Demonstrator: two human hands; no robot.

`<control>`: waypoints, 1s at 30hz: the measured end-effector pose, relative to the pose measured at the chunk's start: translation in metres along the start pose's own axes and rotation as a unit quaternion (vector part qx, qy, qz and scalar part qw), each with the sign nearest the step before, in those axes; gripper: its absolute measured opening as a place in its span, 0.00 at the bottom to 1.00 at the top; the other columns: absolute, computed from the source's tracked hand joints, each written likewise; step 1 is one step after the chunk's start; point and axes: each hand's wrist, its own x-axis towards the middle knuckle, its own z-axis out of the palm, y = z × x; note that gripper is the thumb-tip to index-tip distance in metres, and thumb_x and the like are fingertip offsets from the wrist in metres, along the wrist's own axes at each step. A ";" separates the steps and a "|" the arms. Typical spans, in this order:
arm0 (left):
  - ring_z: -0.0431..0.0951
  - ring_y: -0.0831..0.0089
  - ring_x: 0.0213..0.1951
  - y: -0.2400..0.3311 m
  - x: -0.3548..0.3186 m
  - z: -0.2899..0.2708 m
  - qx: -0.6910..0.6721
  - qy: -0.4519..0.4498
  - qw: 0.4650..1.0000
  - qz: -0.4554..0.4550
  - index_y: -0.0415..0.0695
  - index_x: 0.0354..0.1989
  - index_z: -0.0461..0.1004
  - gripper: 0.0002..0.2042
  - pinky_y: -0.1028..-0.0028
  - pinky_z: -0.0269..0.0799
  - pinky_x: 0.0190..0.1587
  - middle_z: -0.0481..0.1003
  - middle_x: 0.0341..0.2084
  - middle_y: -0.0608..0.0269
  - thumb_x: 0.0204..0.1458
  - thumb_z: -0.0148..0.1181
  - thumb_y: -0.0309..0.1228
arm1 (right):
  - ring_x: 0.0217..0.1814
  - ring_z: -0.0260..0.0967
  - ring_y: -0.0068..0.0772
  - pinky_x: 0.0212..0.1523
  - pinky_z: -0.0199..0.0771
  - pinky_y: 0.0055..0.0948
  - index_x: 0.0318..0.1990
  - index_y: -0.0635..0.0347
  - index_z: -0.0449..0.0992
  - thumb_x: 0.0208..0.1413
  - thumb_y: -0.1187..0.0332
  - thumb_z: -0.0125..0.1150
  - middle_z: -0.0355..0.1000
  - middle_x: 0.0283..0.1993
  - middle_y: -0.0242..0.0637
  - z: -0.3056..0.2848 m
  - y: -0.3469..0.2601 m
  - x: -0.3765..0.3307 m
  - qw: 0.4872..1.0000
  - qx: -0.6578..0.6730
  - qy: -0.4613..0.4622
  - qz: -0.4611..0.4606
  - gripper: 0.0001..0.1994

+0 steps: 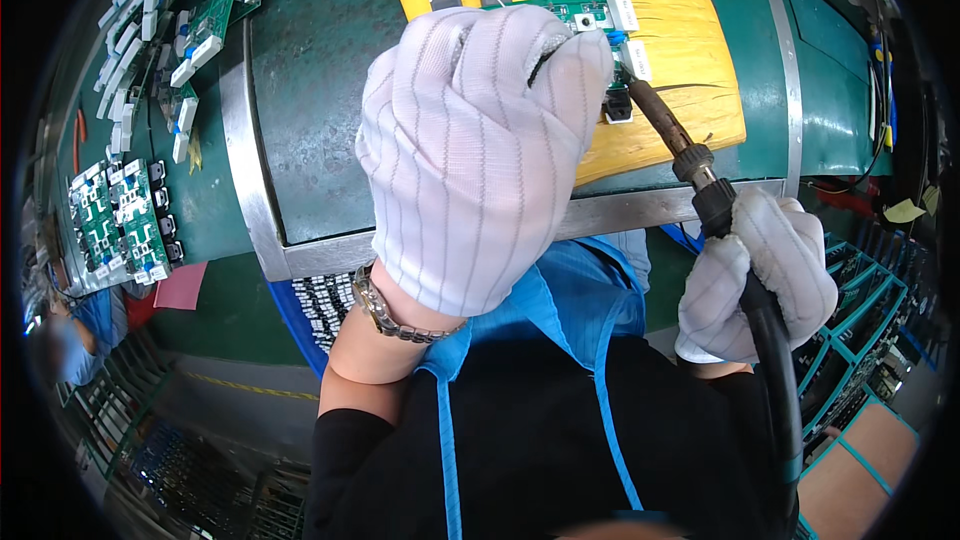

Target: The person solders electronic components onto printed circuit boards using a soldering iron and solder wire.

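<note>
Pressing the circuit board [575, 12], left hand [470, 150] lies above; right hand [755, 280] grips soldering iron [680, 145].

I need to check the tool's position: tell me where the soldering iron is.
In the head view, the soldering iron is on the right, gripped by the right hand, its tip at the circuit board on the yellow pad, beside the left hand.

Bare green table [330, 90] between the yellow pad [690, 50] and the circuit boards [125, 215] at left offers open passage, whereas the left hand [470, 150] and soldering iron [680, 145] crowd the pad's near edge.
</note>
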 end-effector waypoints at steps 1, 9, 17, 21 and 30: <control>0.72 0.63 0.47 0.000 -0.002 0.001 0.007 0.009 1.000 0.002 0.53 0.47 0.79 0.20 0.65 0.69 0.50 0.73 0.42 0.65 0.43 0.60 0.20 | 0.25 0.69 0.30 0.30 0.68 0.24 0.35 0.73 0.78 0.45 0.74 0.64 0.75 0.27 0.42 -0.002 -0.005 0.000 0.999 -0.009 -0.031 0.014 0.10; 0.71 0.62 0.49 0.000 -0.001 0.008 0.004 0.014 1.000 0.004 0.54 0.47 0.79 0.20 0.64 0.68 0.52 0.72 0.45 0.65 0.44 0.61 0.19 | 0.26 0.67 0.31 0.31 0.65 0.25 0.37 0.76 0.77 0.45 0.78 0.61 0.75 0.28 0.45 0.005 -0.009 0.004 0.999 -0.007 -0.027 -0.018 0.11; 0.69 0.62 0.52 0.007 -0.004 0.006 0.031 -0.014 0.999 0.006 0.54 0.49 0.78 0.21 0.62 0.67 0.55 0.71 0.47 0.64 0.43 0.65 0.24 | 0.24 0.66 0.31 0.29 0.63 0.24 0.37 0.77 0.77 0.42 0.81 0.59 0.76 0.28 0.46 0.005 -0.015 0.008 0.997 -0.031 -0.068 -0.018 0.12; 0.69 0.62 0.52 0.007 -0.001 0.008 0.003 -0.013 1.000 0.006 0.54 0.49 0.78 0.21 0.62 0.66 0.56 0.71 0.47 0.65 0.44 0.64 0.23 | 0.23 0.65 0.30 0.28 0.63 0.24 0.35 0.76 0.77 0.42 0.80 0.59 0.76 0.27 0.45 0.006 -0.015 0.008 0.998 -0.048 -0.050 -0.011 0.10; 0.75 0.64 0.45 -0.002 0.000 0.010 -0.004 0.088 0.996 0.014 0.52 0.46 0.80 0.22 0.67 0.72 0.47 0.75 0.38 0.66 0.39 0.62 0.19 | 0.19 0.59 0.26 0.26 0.60 0.23 0.30 0.75 0.74 0.49 0.72 0.58 0.71 0.21 0.42 -0.013 -0.009 0.010 0.997 -0.054 -0.062 -0.005 0.10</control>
